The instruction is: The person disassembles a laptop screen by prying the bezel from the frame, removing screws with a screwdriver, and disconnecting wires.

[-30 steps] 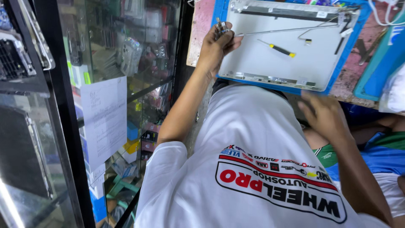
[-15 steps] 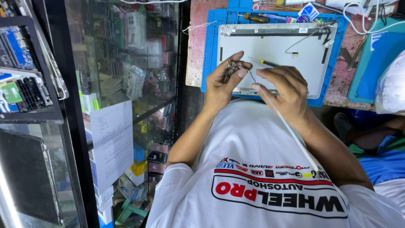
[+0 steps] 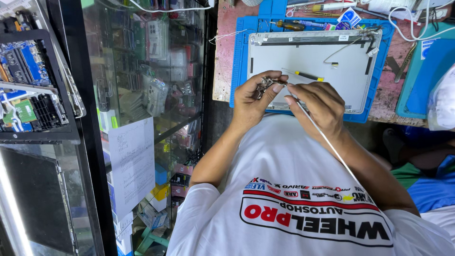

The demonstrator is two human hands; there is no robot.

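My left hand (image 3: 250,100) is closed on a small metal hinge part (image 3: 264,85), held above the near edge of a silver laptop lid shell (image 3: 341,61). My right hand (image 3: 318,105) sits right beside it and pinches a thin white wire (image 3: 327,142) at the hinge. The wire trails down along my right forearm. The lid shell lies inside-up on a blue work mat (image 3: 239,57). A small screwdriver (image 3: 303,74) with a yellow and black handle rests on the shell, just beyond my fingers.
A glass cabinet (image 3: 151,95) full of packaged parts stands at the left, with circuit boards (image 3: 23,71) beside it. More screwdrivers (image 3: 289,24) and a white cable (image 3: 403,19) lie at the mat's far edge. A blue tray (image 3: 426,71) is at the right.
My right hand rose from my lap to meet the left. My left hand drew back from the shell's corner toward me, carrying the hinge part. Both hands now work together.
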